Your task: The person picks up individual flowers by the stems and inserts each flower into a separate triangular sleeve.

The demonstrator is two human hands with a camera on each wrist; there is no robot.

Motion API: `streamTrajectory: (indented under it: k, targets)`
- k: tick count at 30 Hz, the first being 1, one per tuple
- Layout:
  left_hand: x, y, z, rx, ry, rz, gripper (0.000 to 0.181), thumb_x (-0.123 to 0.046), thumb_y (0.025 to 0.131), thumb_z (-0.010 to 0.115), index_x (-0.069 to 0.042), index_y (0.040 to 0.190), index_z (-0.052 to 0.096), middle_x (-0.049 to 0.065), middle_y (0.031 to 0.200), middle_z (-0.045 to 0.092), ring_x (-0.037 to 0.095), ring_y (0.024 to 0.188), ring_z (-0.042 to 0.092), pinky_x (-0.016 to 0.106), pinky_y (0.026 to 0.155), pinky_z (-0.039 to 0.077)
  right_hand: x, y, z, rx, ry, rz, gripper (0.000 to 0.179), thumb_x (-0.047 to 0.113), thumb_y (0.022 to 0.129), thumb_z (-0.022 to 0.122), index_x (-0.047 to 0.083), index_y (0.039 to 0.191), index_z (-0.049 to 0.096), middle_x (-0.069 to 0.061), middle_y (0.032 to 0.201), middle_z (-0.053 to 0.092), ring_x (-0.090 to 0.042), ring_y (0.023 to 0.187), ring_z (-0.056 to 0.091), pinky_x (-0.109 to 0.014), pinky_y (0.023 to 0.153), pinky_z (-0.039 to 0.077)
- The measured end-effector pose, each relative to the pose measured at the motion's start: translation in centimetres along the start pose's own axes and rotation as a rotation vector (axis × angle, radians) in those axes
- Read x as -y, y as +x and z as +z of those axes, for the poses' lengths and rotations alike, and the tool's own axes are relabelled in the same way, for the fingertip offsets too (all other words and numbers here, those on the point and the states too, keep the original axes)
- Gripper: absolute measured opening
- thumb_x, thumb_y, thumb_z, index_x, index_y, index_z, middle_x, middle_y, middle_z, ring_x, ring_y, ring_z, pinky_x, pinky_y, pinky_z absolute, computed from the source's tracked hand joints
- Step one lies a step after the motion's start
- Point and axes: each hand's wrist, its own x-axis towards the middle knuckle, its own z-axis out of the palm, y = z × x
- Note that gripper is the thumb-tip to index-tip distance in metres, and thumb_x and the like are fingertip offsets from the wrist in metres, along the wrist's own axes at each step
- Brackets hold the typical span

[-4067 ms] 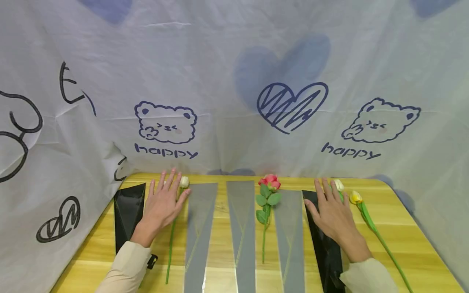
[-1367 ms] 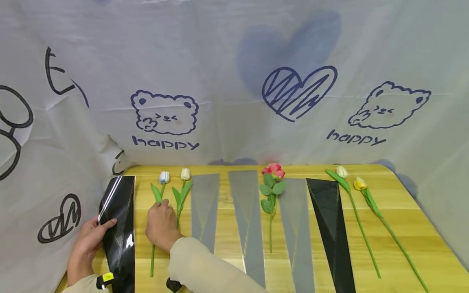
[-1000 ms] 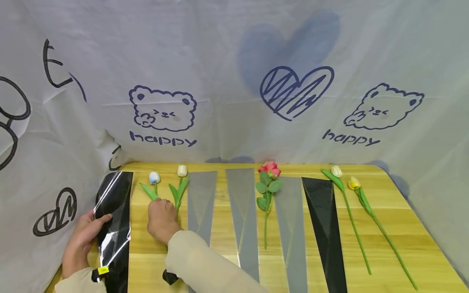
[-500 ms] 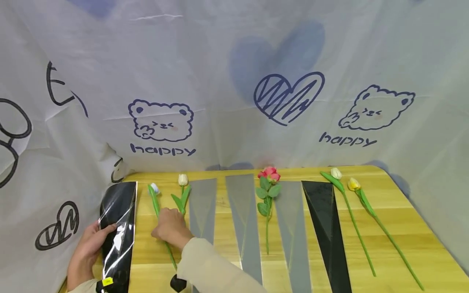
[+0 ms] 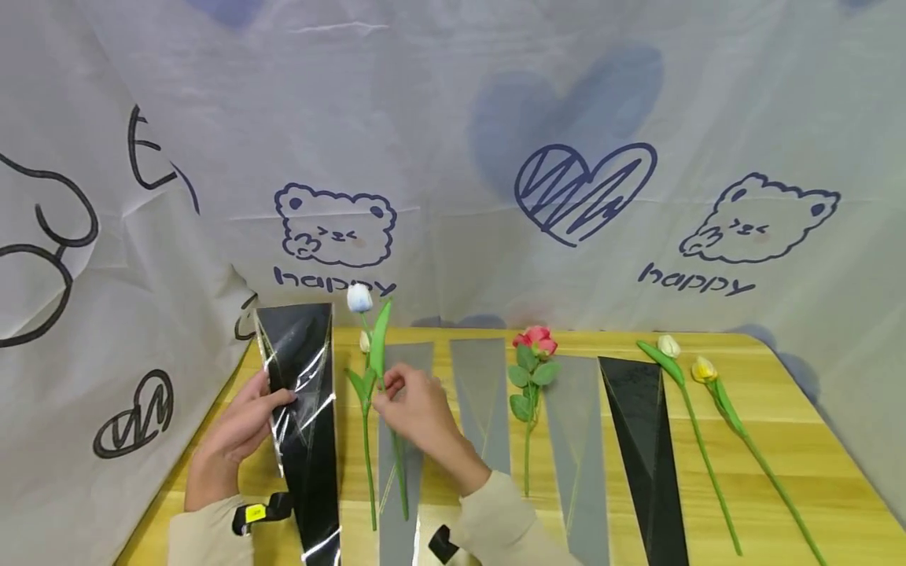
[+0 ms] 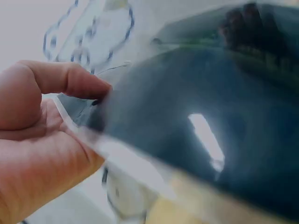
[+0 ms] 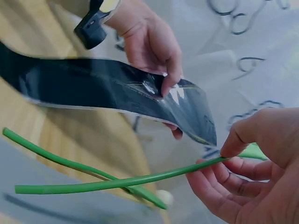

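My left hand holds a black flower sleeve with a shiny clear front by its left edge, thumb on the front. The sleeve is raised and bows in the right wrist view. My right hand pinches the green stem of a pale blue-white artificial tulip, its bloom raised in front of the cloth. Beneath it a white tulip lies on the table, its leaves showing and its bloom partly hidden. The left wrist view is blurred, with the sleeve filling much of it.
Grey sleeves lie in a row on the wooden table. A pink rose, another black sleeve, a white tulip and a yellow tulip lie to the right. Printed cloth hangs behind.
Both hands lay flat on the table at first. In the last half second, my left hand has lifted the black sleeve, and my right hand has raised the blue-white tulip and moved right.
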Motion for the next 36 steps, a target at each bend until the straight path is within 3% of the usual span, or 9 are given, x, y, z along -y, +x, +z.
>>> streamTrajectory:
  k: [7,10,13,18,21,25,28,32,36]
  targets:
    - [-3.0,0.9,5.3,0.062,0.007,0.054,0.067,0.006,0.101,0.042,-0.001,0.161,0.016,0.017,0.158,0.03,0.013,0.124,0.046,0.019,0.098,0.043,-1.0,-1.7,-5.1,-0.104,0.076,-0.097,0.017,-0.001,0.087,0.059,0.002,0.099,0.071,-0.003,0.086,0.068,-0.011,0.068,0.063,-0.022,0.055,0.049]
    - [-3.6,1.7,7.5,0.104,-0.017,0.068,0.065,0.002,0.104,0.042,-0.004,0.163,0.015,0.018,0.163,0.024,0.014,0.13,0.041,0.018,0.101,0.041,-1.8,-2.2,-7.4,-0.155,0.12,-0.094,0.016,-0.001,0.09,0.062,0.001,0.102,0.073,-0.009,0.09,0.071,-0.02,0.075,0.069,-0.029,0.058,0.057]
    - [-4.2,2.8,9.4,0.137,-0.035,0.08,0.058,-0.009,0.109,0.044,-0.005,0.162,0.021,0.015,0.162,0.028,0.008,0.128,0.045,0.019,0.101,0.042,-2.4,-2.3,-9.9,-0.201,0.174,-0.08,0.015,-0.002,0.092,0.065,-0.001,0.104,0.073,-0.013,0.092,0.071,-0.026,0.077,0.071,-0.036,0.058,0.06]
    - [-4.9,4.0,12.3,0.139,-0.077,0.091,0.048,-0.018,0.112,0.044,0.003,0.154,0.036,0.013,0.134,0.056,0.01,0.106,0.063,0.025,0.09,0.053,-3.2,-2.5,-13.1,-0.251,0.228,-0.045,0.018,-0.001,0.096,0.066,-0.006,0.112,0.071,-0.018,0.097,0.072,-0.033,0.082,0.072,-0.033,0.059,0.06]
    - [-5.0,4.6,13.9,0.146,-0.143,0.086,0.043,-0.016,0.112,0.043,0.006,0.148,0.038,0.008,0.114,0.062,0.011,0.094,0.066,0.028,0.083,0.056,-3.6,-2.8,-14.5,-0.276,0.274,-0.009,0.02,-0.002,0.097,0.066,-0.007,0.116,0.069,-0.021,0.106,0.07,-0.031,0.086,0.073,-0.032,0.061,0.06]
    - [-4.6,5.2,15.4,0.13,-0.183,0.064,0.038,-0.023,0.113,0.041,0.004,0.14,0.044,0.004,0.108,0.062,0.011,0.094,0.063,0.028,0.083,0.056,-4.0,-2.8,-15.3,-0.288,0.353,0.046,0.024,-0.001,0.099,0.065,-0.004,0.122,0.067,-0.023,0.111,0.067,-0.017,0.087,0.072,-0.033,0.065,0.06]
    - [-4.2,5.5,16.1,0.094,-0.16,0.046,0.039,-0.028,0.113,0.041,0.003,0.133,0.051,0.004,0.109,0.061,0.013,0.097,0.06,0.028,0.086,0.053,-4.2,-2.8,-15.5,-0.296,0.395,0.077,0.029,0.0,0.099,0.065,-0.004,0.127,0.066,-0.024,0.111,0.066,-0.01,0.086,0.071,-0.03,0.066,0.06]
    - [-3.5,5.8,16.9,0.073,-0.132,0.052,0.035,-0.026,0.112,0.044,0.003,0.124,0.058,0.004,0.107,0.061,0.015,0.1,0.057,0.028,0.089,0.05,-4.6,-2.9,-15.9,-0.307,0.415,0.086,0.033,-0.003,0.098,0.066,-0.005,0.131,0.064,-0.023,0.113,0.064,-0.008,0.086,0.07,-0.027,0.068,0.059]
    - [-3.0,6.1,17.5,0.039,-0.178,0.066,0.029,-0.022,0.111,0.048,0.004,0.108,0.062,0.004,0.096,0.063,0.013,0.09,0.06,0.027,0.082,0.052,-5.0,-3.1,-16.2,-0.313,0.409,0.084,0.032,-0.002,0.098,0.067,-0.005,0.129,0.065,-0.021,0.114,0.065,-0.008,0.085,0.07,-0.027,0.069,0.059]
